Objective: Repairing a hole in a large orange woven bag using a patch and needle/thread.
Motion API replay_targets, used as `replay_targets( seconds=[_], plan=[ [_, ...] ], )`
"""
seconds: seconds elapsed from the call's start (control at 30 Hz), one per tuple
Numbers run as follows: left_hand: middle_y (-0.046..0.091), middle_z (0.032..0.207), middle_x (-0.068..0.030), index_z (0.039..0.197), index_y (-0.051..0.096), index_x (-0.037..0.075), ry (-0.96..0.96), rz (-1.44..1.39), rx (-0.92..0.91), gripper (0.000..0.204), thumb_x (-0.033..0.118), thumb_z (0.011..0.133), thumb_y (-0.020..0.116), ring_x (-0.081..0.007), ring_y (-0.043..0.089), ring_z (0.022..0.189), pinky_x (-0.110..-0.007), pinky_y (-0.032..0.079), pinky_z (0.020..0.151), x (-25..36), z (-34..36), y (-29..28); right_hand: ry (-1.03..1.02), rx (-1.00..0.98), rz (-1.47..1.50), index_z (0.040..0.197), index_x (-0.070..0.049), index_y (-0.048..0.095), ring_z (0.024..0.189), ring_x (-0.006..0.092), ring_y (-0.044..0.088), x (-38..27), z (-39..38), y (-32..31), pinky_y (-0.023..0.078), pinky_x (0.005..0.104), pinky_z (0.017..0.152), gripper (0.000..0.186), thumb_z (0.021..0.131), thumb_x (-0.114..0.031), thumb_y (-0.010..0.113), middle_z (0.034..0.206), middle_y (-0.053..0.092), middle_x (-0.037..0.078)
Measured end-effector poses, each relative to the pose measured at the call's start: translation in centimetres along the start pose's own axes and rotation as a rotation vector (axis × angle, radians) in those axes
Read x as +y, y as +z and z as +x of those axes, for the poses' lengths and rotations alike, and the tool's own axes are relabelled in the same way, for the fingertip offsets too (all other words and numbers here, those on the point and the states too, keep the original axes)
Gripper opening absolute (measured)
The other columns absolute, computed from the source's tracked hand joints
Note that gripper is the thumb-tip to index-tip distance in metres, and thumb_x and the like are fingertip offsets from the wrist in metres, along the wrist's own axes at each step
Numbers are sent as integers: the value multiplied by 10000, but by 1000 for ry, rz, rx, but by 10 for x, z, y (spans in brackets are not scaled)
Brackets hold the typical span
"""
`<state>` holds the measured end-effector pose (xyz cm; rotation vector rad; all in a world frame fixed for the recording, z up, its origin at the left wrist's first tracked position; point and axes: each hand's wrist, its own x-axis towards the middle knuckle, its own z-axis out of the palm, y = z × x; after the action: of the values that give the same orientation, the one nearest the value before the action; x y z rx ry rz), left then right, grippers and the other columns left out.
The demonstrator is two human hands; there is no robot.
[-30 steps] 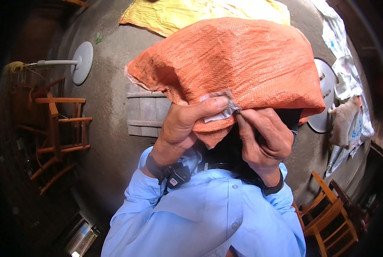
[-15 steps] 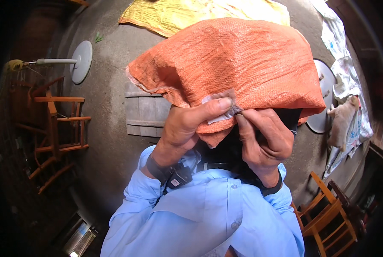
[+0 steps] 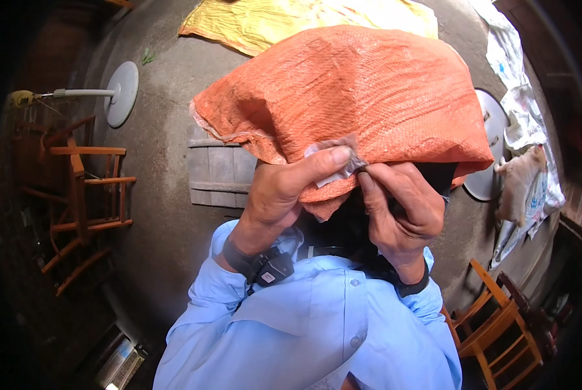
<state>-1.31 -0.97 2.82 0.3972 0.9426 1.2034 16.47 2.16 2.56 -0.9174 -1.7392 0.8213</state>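
Observation:
An orange woven sack is spread over my lap. A small whitish-grey patch of cloth lies against its near edge. My left hand is closed there, its thumb pressing the patch onto the sack and its fingers hidden beneath. Close beside it, my right hand pinches with thumb and forefinger at the patch's right corner. Something small and dark shows at those fingertips, too small to make out.
A yellow sheet lies ahead on the floor. Wooden chairs stand left and right. A round-based stand is at left, a slatted wooden board nearer. At right are a round metal lid, white sheeting and a pale animal.
Both hands keep almost the same hold on the sack and patch. The whole view has shifted very slightly.

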Motion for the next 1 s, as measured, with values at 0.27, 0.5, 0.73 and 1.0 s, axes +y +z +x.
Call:
replay_targets(
  seconds=[0.27, 0.5, 0.73, 1.0],
  plan=[
    [704, 1070, -57, 1230, 660, -56, -45, -27, 18, 338, 139, 958, 707, -126, 662, 982, -262, 525, 890, 2, -2, 4, 10, 1, 18, 962, 71, 729, 630, 191, 655, 1, -1, 0, 496, 280, 561, 204, 769, 134, 757, 756, 674, 130],
    [701, 1065, -57, 1213, 660, -52, -17, -13, 20, 310, 125, 962, 697, -114, 660, 950, -252, 527, 849, 2, -2, 4, -6, -1, 22, 959, 69, 735, 633, 192, 661, 1, -1, 0, 502, 285, 563, 222, 750, 146, 749, 757, 677, 124],
    [698, 1054, -50, 1207, 659, -45, -10, -40, 2, 304, 114, 951, 704, -110, 658, 933, -249, 527, 818, 1, 1, 4, -38, 0, 4, 961, 63, 738, 646, 197, 670, 5, -2, -1, 512, 287, 578, 213, 759, 127, 763, 768, 683, 125],
    [687, 1093, -74, 1243, 627, -46, -2, -38, 65, 371, 91, 913, 727, -141, 670, 983, -282, 550, 872, 2, 0, 8, -25, 3, -6, 981, 46, 742, 675, 199, 674, 7, -2, 0, 514, 288, 593, 185, 806, 62, 799, 799, 690, 122]
  ],
)
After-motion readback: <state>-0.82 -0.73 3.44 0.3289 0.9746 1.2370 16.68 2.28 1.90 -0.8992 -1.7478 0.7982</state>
